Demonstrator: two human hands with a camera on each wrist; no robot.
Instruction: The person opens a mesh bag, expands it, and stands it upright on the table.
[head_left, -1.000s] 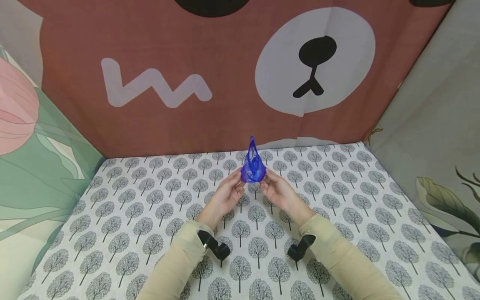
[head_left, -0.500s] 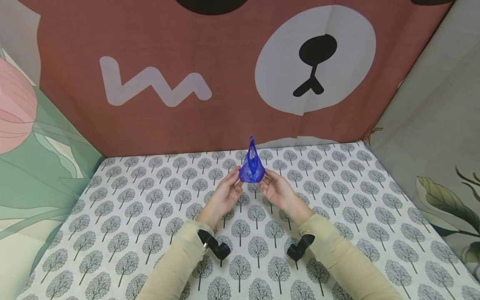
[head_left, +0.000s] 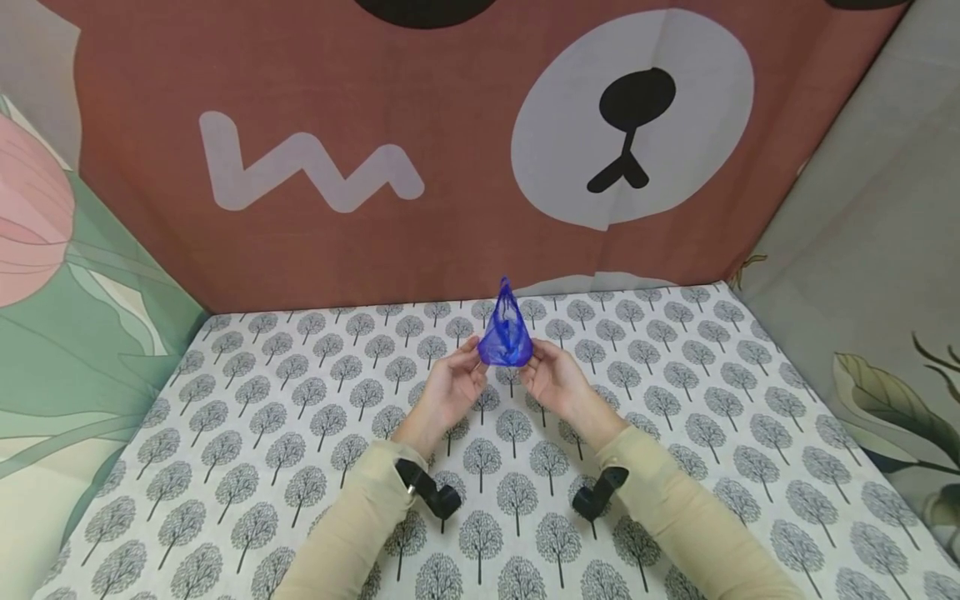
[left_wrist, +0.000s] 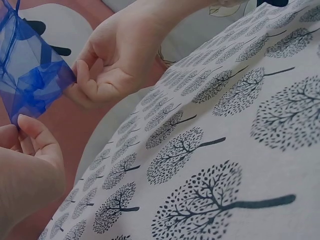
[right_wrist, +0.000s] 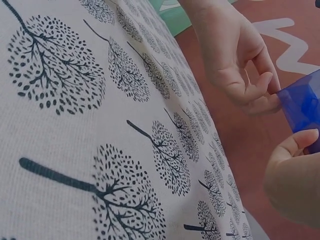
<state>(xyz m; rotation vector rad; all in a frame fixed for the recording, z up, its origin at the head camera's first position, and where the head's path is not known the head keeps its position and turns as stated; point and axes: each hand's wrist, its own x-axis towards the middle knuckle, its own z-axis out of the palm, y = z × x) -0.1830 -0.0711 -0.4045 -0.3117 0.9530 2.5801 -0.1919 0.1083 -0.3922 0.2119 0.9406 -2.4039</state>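
Observation:
A sheer blue pouch (head_left: 506, 342) with a looped string at its peak is held up over the cloth in the head view. At its lower left corner my left hand (head_left: 453, 387) pinches the fabric between thumb and fingers. The opposite corner is pinched by my right hand (head_left: 557, 382). In the left wrist view, the see-through pouch (left_wrist: 35, 82) shows a darker blue crumpled shape inside; what it is, I cannot tell. The right wrist view catches only part of the pouch (right_wrist: 305, 107), between both hands.
A white cloth (head_left: 480, 533) printed with dark trees covers the table. Behind it hangs a red-brown curtain (head_left: 300, 258) with a bear's muzzle. Patterned fabric (head_left: 75, 333) hangs at left and grey fabric (head_left: 862, 275) at right. Black cameras (head_left: 431, 492) sit on the wrists.
The pouch has shifted a little, its base now spread somewhat wider and its peak slightly lower. Both hands keep their pinch and have hardly moved.

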